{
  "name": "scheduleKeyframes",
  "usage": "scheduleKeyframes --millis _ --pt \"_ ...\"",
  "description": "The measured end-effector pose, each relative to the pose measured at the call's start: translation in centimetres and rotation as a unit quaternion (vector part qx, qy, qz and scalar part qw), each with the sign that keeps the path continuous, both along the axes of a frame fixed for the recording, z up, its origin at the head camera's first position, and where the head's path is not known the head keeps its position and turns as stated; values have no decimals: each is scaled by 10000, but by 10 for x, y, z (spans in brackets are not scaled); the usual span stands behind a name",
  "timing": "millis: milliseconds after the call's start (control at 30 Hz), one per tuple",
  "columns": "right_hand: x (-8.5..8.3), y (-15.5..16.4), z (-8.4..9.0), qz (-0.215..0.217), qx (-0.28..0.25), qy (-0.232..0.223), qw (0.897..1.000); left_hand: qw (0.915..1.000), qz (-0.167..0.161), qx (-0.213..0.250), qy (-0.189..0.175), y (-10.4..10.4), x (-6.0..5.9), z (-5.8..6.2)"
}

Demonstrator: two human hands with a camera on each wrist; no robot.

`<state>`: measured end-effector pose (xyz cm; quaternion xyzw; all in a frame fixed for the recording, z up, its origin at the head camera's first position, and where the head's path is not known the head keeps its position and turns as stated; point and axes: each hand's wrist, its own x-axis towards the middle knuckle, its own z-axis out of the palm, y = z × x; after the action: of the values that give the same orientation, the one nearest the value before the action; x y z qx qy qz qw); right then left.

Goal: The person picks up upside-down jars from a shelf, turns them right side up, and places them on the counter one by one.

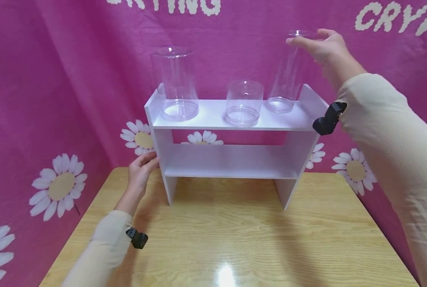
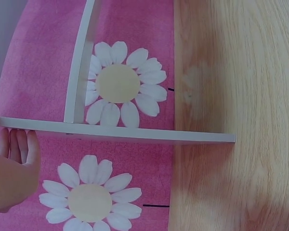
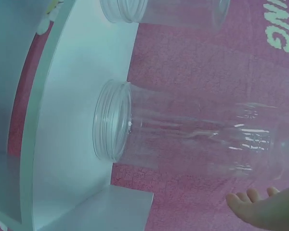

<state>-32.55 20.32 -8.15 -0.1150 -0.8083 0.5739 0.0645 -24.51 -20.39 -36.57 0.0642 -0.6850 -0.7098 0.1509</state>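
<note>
"Why was the left hand (image 1: 141,169) flat against the shelf's (image 1: 231,119) side panel?"

"Fingers straight, likely steadying it on the bench (image 1: 235,239) while the right hand (image 1: 319,46), fingers extended, touched the rim of the tall jar (image 1: 286,75) on the top board's right end."

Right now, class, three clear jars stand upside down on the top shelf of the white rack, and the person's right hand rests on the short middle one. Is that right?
Not quite. In the head view the right hand rests on the tall jar at the right end of the white rack, not the short middle jar. The rest holds.
</note>
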Motion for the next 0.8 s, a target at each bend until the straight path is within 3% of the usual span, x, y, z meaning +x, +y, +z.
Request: scheduleKeyframes --millis 300,467,800 --pt "-11 -1 -4 -317 71 -129 9994 9992 -32 386 -44 9 -3 2" --pt "-14 5 -6 -415 -87 -93 9991 9993 -97 311 -173 11 -4 4" --pt "-6 7 -10 -566 -203 647 9961 9994 -177 255 -156 13 -3 6"
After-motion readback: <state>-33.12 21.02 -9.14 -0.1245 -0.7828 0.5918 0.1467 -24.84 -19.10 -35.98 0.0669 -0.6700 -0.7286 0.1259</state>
